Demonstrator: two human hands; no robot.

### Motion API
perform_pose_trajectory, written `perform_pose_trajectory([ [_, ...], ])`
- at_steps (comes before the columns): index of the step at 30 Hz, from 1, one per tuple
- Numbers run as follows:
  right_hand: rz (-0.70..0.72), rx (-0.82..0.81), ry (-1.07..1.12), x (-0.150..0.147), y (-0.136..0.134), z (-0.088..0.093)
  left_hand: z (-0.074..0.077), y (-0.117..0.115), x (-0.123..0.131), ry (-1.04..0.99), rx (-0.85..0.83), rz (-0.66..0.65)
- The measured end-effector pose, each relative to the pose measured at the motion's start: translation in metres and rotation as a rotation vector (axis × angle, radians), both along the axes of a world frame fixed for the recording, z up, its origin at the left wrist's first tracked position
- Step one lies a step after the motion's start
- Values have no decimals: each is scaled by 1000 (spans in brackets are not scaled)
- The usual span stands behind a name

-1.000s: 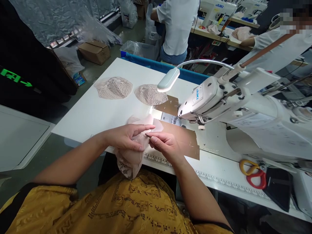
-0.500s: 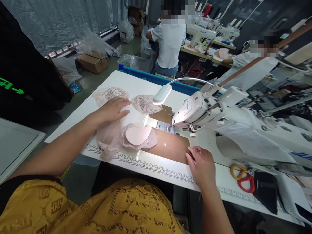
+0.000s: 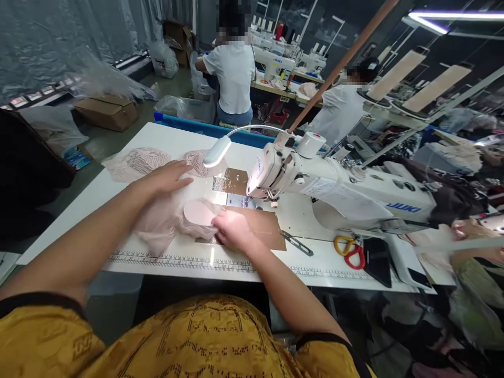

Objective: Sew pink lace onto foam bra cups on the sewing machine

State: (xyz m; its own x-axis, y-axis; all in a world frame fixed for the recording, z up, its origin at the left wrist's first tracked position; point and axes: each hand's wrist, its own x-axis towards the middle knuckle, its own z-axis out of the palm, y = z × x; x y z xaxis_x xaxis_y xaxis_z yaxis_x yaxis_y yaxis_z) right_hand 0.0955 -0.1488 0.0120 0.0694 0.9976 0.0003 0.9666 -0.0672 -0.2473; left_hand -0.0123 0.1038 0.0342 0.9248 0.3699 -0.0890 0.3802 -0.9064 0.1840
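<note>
My right hand [image 3: 235, 229] pinches the right edge of a pale pink lace bra cup [image 3: 199, 214] with a smooth heart-shaped pad on top. My left hand [image 3: 167, 177] lies flat with its fingers stretched out, between a lace piece [image 3: 137, 160] on the left and another lace piece [image 3: 199, 161] beyond its fingertips. Sheer pink fabric [image 3: 157, 226] spreads under my left wrist and joins the cup. To the right of the brown plate [image 3: 262, 227] lies a slim metal tool with a slot [image 3: 297, 243]; I cannot tell its exact kind.
A white sewing machine [image 3: 299, 170] stands to the right, its needle area beside the brown plate. A small lamp [image 3: 217, 152] hangs over the table. Scissors [image 3: 350, 252] and a black phone-like slab [image 3: 377, 261] lie at right. Two people sit beyond the table.
My right hand has moved left from the brown plate's right end and taken hold of the cup's edge. The slotted tool now shows where that hand was. The view has turned right.
</note>
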Motion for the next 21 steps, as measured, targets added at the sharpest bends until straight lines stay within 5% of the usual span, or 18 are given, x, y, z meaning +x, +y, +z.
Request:
perform_pose_trajectory([
  [4, -60, 146, 538, 2, -40, 4, 2, -56, -78, 31, -30, 70],
  [9, -503, 235, 1268, 3, -66, 1, -15, -79, -130, 114, -25, 77],
  [14, -677, 242, 1534, -9, -69, 13, -10, -78, -124, -5, 110, 161],
  [21, -345, 199, 1357, -29, -72, 32, 6, -155, -74, -421, -390, -366],
])
